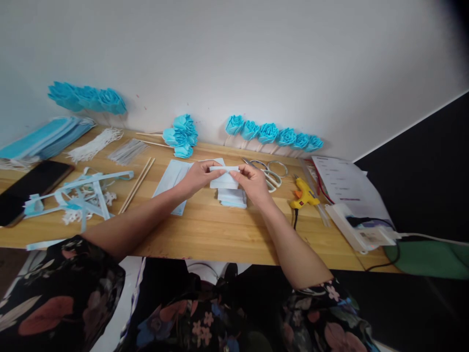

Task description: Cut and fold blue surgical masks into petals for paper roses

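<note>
Pinches, with left hand [201, 175] and right hand [255, 184] closed to fingertip grips, a pale, roughly rectangular fabric piece [223, 182], narrowly folded along its top edge.

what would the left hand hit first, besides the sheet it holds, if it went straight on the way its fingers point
Probably the right hand, which pinches the other side of the sheet; depth is hard to judge from this one view.
</note>
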Action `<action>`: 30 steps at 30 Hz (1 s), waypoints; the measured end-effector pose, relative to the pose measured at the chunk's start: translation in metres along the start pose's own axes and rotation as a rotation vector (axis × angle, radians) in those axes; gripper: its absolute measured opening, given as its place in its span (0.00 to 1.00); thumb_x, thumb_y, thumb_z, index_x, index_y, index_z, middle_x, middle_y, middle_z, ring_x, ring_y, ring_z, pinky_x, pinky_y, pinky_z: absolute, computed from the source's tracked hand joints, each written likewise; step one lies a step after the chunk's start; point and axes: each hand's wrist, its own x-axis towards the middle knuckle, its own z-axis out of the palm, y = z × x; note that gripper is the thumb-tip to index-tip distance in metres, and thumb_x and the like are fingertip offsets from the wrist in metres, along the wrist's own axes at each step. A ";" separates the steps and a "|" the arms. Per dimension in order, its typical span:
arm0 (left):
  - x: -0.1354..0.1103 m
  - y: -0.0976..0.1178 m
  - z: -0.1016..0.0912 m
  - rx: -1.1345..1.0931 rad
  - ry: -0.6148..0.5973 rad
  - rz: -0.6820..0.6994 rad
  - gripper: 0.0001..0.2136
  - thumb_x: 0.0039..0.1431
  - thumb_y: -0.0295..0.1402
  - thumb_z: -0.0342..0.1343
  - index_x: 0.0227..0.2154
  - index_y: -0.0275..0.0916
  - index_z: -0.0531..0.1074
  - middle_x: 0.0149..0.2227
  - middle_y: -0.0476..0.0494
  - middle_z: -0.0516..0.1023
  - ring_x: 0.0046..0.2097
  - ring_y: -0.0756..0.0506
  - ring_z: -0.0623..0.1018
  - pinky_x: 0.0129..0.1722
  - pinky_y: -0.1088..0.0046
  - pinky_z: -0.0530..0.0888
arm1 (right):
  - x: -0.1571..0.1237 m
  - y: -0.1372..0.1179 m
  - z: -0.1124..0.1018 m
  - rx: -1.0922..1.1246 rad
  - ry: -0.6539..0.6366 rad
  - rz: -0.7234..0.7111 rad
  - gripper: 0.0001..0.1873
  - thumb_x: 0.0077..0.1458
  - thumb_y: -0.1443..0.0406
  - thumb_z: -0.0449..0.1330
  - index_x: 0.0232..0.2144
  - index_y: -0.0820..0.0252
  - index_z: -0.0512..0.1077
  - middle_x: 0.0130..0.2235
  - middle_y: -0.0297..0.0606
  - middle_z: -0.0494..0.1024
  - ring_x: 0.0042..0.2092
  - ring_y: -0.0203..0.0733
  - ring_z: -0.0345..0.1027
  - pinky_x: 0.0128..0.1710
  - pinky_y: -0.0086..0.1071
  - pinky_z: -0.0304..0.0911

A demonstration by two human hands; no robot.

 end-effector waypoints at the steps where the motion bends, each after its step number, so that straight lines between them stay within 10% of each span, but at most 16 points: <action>1: 0.000 0.001 0.001 -0.041 -0.003 -0.006 0.19 0.44 0.47 0.68 0.31 0.35 0.77 0.28 0.48 0.76 0.28 0.51 0.71 0.29 0.75 0.66 | 0.000 0.000 0.000 0.014 0.012 -0.003 0.13 0.50 0.54 0.67 0.30 0.57 0.75 0.26 0.30 0.70 0.28 0.34 0.60 0.29 0.30 0.57; 19: -0.002 0.003 0.000 -0.076 0.006 -0.004 0.19 0.47 0.49 0.66 0.24 0.35 0.75 0.24 0.50 0.72 0.28 0.52 0.67 0.32 0.74 0.63 | 0.002 0.001 -0.002 -0.008 0.064 -0.013 0.18 0.51 0.51 0.66 0.22 0.57 0.68 0.22 0.27 0.61 0.25 0.32 0.52 0.26 0.30 0.49; 30: 0.000 -0.003 -0.004 0.051 -0.001 0.047 0.18 0.50 0.48 0.63 0.24 0.35 0.74 0.25 0.48 0.73 0.28 0.51 0.69 0.30 0.73 0.64 | 0.003 -0.009 -0.008 -0.065 0.015 -0.067 0.14 0.50 0.53 0.66 0.31 0.57 0.78 0.30 0.33 0.78 0.34 0.38 0.68 0.36 0.32 0.63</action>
